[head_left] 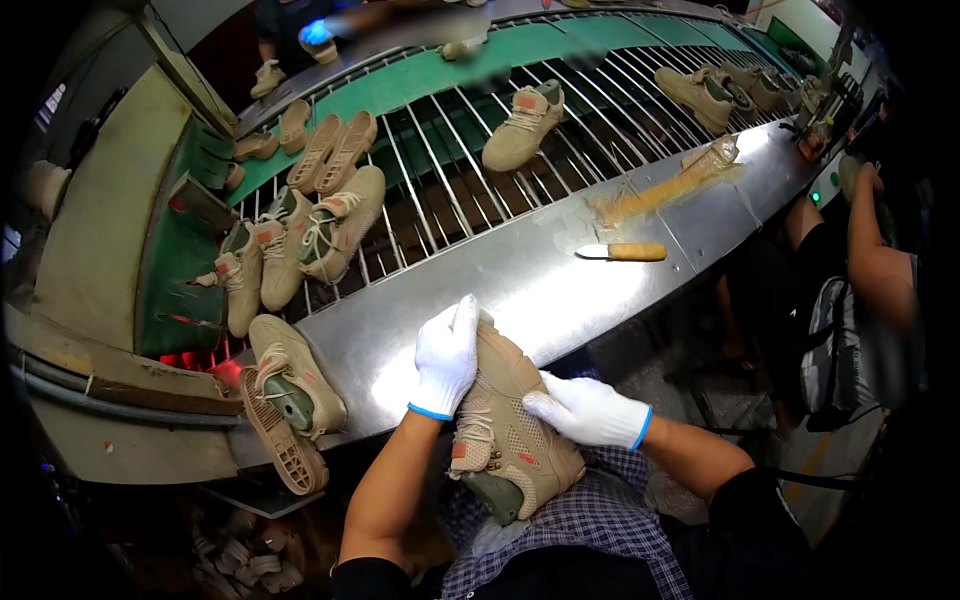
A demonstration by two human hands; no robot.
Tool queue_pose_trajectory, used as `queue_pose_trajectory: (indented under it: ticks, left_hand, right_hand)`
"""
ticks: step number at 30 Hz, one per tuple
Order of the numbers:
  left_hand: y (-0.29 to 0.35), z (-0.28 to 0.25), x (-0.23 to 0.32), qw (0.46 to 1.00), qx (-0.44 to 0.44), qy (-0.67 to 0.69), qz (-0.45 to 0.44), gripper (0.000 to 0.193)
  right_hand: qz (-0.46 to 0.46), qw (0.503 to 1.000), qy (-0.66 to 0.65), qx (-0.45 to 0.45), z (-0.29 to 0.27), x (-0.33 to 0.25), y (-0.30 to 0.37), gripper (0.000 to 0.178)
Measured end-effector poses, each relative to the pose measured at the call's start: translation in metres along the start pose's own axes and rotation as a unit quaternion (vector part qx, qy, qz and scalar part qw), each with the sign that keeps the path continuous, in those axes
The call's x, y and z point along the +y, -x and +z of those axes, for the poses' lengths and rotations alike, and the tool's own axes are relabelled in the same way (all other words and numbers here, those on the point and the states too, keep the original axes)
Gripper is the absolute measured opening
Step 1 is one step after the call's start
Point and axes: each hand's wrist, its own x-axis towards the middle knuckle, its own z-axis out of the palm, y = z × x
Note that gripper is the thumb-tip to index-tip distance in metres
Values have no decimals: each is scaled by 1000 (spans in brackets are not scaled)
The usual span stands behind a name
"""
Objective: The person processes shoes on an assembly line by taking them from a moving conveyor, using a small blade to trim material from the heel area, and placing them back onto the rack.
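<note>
Evidently the work is midway, with one beige shoe (520,430) in the lower middle of the frame, toe up and heel toward the checked apron (590,525). The gloved left hand (447,350) is wrapped around the toe end; the gloved right hand (590,408) is closed against the shoe's right side, thumb pressed near the sole edge. This shoe is laced and appears to have its sole on, though whether it is fully fixed I cannot tell.

More seems left to handle. At lower left, a second shoe (300,370) sits at the end of the metal bench (440,280), a loose sole (283,430) leaning beside it, apparently not joined. At upper left, laced shoes (345,225) rest on a rack of metal rods (450,190), with loose soles (350,150) just above them. One lone shoe (525,125) stands at upper centre, its sole hard to judge. The wooden-handled knife (635,252) lies on the bench, right of centre, untouched by either hand.
</note>
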Motion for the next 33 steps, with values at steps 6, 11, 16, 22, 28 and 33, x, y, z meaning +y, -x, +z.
queue_pose_trajectory:
  ticks: [6, 11, 16, 22, 28, 33]
  left_hand:
    - [0, -17, -15, 995, 11, 94, 11, 48]
    - [2, -29, -16, 968, 167, -102, 159, 27]
    - [101, -67, -2, 919, 260, -194, 224, 33]
    - [162, -115, -26, 716, 474, -448, 249, 78]
    - [129, -147, -79, 867, 495, -50, -7, 92]
    - [94, -174, -71, 862, 490, -96, 88, 81]
  right_hand:
    - [-237, 902, -358, -53, 47, 56, -11, 92]
    - [-192, 844, -501, -29, 22, 27, -16, 88]
    - [-242, 728, -637, 75, -158, 59, -62, 73]
    - [-266, 732, -509, 366, -203, 99, -38, 32]
    - [-156, 894, -326, 263, -48, 98, -109, 29]
    - [-211, 961, -21, 180, 54, 43, -110, 44]
